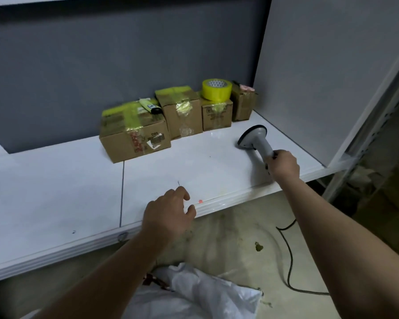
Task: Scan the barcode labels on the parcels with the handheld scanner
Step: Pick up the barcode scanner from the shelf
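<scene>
Where the frame ends at the bottom, we see a crumpled white plastic bag [194, 293] on the dirty floor [228, 236], with a black cable [288, 256] trailing across the floor at lower right. Just above that, at centre, our left hand [168, 215] hovers over the front edge of the white table [55, 203], its grip released, fingers loosely curled and holding nothing; a small red dot of light [200, 201] sits on the table just right of the fingertips. Further up and to the right, our right hand [282, 165] has its grip clenched round the handle of the grey handheld scanner [255, 139], whose head points up and left toward the parcels. Beyond it, across the middle of the frame, four cardboard parcels stand in a row against the grey back wall [78, 65]. The largest parcel [134, 134], at the left, wears yellow tape and shows a barcode label [156, 140] on its front face, with a yellow marker [149, 105] lying on top. Right of it come a taller parcel [180, 113], then a small parcel [217, 116] carrying a roll of yellow tape [216, 89], and last a corner parcel [243, 104] beside the white side panel [320, 65].
</scene>
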### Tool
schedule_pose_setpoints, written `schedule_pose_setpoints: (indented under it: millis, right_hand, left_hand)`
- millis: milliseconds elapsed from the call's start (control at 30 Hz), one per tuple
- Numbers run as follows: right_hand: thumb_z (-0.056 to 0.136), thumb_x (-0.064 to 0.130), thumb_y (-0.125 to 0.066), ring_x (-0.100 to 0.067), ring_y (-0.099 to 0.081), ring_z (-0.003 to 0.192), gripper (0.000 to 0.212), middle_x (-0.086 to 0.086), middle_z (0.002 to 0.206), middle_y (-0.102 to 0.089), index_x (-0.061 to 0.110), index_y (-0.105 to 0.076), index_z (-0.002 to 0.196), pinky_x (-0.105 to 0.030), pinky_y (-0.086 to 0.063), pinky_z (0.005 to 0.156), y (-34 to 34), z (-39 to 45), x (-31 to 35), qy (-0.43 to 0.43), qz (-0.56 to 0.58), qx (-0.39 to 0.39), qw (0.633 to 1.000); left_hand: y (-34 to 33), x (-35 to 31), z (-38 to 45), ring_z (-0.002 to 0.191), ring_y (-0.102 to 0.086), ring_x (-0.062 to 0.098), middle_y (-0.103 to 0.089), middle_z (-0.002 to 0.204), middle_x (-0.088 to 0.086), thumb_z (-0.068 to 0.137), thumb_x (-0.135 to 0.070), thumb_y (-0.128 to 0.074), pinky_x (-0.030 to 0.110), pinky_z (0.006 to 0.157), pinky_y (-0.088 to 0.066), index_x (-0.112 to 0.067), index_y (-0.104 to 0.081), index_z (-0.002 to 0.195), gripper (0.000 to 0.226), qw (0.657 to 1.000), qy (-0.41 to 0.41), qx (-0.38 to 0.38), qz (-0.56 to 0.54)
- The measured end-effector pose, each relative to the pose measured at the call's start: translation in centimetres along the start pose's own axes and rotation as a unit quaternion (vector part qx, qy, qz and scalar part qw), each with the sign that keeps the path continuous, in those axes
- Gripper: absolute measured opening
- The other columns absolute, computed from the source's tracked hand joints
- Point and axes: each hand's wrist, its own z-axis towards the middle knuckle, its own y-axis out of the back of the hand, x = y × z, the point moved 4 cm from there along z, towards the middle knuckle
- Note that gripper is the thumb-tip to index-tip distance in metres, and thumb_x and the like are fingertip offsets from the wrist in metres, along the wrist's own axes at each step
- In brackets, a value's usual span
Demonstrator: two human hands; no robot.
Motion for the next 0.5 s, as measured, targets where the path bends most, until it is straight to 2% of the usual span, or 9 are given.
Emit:
schedule_pose_setpoints:
  millis: [67, 167, 233, 300, 367, 500]
  right_hand:
    - [0.093, 0.018, -0.048, -0.034, -0.069, 0.082, 0.024, -0.015, 0.088, -0.072, 0.006, -0.068, 0.088, -0.037, -0.053, 0.073, 1.6, -1.6, 0.4, -0.001, 0.068, 0.011, 0.998]
    - [0.091, 0.012, -0.049, -0.029, -0.072, 0.077, 0.020, -0.010, 0.081, -0.072, 0.010, -0.065, 0.078, -0.046, -0.057, 0.086, 4.3, -5.0, 1.4, 0.003, 0.148, 0.029, 0.988]
    - [0.091, 0.010, -0.052, -0.029, -0.071, 0.077, 0.017, -0.009, 0.077, -0.069, 0.012, -0.064, 0.080, -0.046, -0.058, 0.083, 6.5, -7.5, 2.8, 0.010, 0.202, 0.045, 0.978]
    - [0.094, 0.008, -0.053, -0.029, -0.068, 0.077, 0.013, -0.012, 0.080, -0.066, 0.002, -0.064, 0.099, -0.039, -0.058, 0.071, 8.9, -10.9, 4.5, 0.018, 0.236, 0.067, 0.969]
    - [0.095, 0.006, -0.051, -0.028, -0.067, 0.077, 0.018, -0.016, 0.086, -0.065, 0.002, -0.058, 0.111, -0.033, -0.056, 0.064, 11.2, -14.6, 6.0, 0.032, 0.241, 0.081, 0.967]
    - [0.097, 0.005, -0.046, -0.029, -0.068, 0.076, 0.013, -0.010, 0.079, -0.061, 0.003, -0.055, 0.105, -0.035, -0.059, 0.066, 16.0, -23.5, 9.5, 0.082, 0.219, 0.106, 0.966]
  left_hand:
    - [1.3, -0.2, -1.5, 0.100, -0.060, 0.015, -0.059, 0.110, -0.006, 0.094, -0.040, -0.049, 0.030, 0.090, -0.045, -0.027, -0.051, 0.117, 0.026, 1.000, 0.004, -0.003, -0.011]
    - [4.1, 0.1, -4.9, 0.100, -0.060, 0.014, -0.060, 0.109, -0.007, 0.093, -0.038, -0.050, 0.028, 0.087, -0.045, -0.027, -0.053, 0.116, 0.025, 0.999, 0.017, -0.015, -0.044]
    - [6.1, 0.3, -7.5, 0.099, -0.060, 0.015, -0.061, 0.108, -0.007, 0.093, -0.038, -0.050, 0.028, 0.085, -0.045, -0.027, -0.053, 0.115, 0.025, 0.997, 0.029, -0.016, -0.064]
    - [7.9, 0.9, -10.6, 0.096, -0.060, 0.016, -0.061, 0.107, -0.007, 0.092, -0.039, -0.051, 0.028, 0.080, -0.045, -0.027, -0.054, 0.114, 0.025, 0.995, 0.041, -0.005, -0.085]
    - [9.5, 1.3, -14.0, 0.092, -0.061, 0.015, -0.061, 0.105, -0.008, 0.092, -0.039, -0.051, 0.028, 0.078, -0.045, -0.027, -0.054, 0.112, 0.025, 0.993, 0.056, 0.008, -0.106]
    - [13.7, 1.3, -21.5, 0.100, -0.059, 0.017, -0.062, 0.100, -0.009, 0.090, -0.037, -0.053, 0.030, 0.085, -0.046, -0.025, -0.056, 0.111, 0.024, 0.985, 0.077, 0.010, -0.157]
